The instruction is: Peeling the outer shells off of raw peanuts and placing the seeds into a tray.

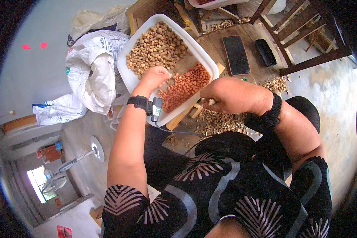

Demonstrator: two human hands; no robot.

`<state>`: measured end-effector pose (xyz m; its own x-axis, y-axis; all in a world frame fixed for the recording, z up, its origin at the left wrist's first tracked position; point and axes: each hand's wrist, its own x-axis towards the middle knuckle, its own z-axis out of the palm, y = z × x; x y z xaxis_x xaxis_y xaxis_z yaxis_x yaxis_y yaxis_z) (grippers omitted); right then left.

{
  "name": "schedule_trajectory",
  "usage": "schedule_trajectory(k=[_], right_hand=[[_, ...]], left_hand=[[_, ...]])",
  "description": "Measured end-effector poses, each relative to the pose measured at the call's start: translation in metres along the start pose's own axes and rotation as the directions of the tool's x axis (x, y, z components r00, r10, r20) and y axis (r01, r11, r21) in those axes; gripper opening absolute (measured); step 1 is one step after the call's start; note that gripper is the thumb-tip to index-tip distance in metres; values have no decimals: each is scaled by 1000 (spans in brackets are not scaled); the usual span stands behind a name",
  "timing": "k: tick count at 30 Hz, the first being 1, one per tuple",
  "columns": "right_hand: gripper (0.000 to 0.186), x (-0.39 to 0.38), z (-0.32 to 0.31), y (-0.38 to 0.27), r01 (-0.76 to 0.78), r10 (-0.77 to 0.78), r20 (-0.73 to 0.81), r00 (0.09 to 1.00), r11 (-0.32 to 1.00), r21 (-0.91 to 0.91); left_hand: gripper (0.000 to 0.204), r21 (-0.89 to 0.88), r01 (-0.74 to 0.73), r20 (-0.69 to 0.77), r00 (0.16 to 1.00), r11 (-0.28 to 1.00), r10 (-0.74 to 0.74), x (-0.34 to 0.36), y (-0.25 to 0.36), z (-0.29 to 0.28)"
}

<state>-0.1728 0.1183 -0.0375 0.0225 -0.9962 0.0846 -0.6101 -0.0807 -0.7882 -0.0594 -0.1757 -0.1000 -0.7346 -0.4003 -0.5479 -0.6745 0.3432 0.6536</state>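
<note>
A white plastic tray (161, 18) holds unshelled peanuts (156, 45) at its far left and red-skinned peanut kernels (186, 85) at its near right. Over the tray, between the two heaps, is my left hand (152, 78), its fingers pinched together. Something small and pale shows at those fingertips, too small to name for sure. My right hand (228, 95) is curled into a fist just off the tray's right edge. Pale pieces of peanut shell (212, 102) poke out from its fingers; the rest of its grip is hidden.
Broken shells (222, 123) litter the floor below my right hand. Beyond the tray, a phone (236, 55) and a black case (265, 52) lie on a wooden surface beside a wooden chair (301, 33). White woven sacks (93, 67) stand to the left. A standing fan (54, 185) is farther off.
</note>
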Motion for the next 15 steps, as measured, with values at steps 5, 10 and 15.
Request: schedule_trajectory(k=[5, 10, 15], right_hand=[[18, 2, 2, -1, 34, -34, -10, 999, 999, -2], [17, 1, 0, 0, 56, -56, -30, 998, 998, -2], [17, 1, 0, 1, 40, -40, -11, 999, 999, -22]], left_hand=[[17, 301, -53, -32, 997, 952, 66, 11, -2, 18], [18, 286, 12, 17, 1000, 958, -18, 10, 0, 10], [12, -329, 95, 172, 984, 939, -39, -6, 1, -8]])
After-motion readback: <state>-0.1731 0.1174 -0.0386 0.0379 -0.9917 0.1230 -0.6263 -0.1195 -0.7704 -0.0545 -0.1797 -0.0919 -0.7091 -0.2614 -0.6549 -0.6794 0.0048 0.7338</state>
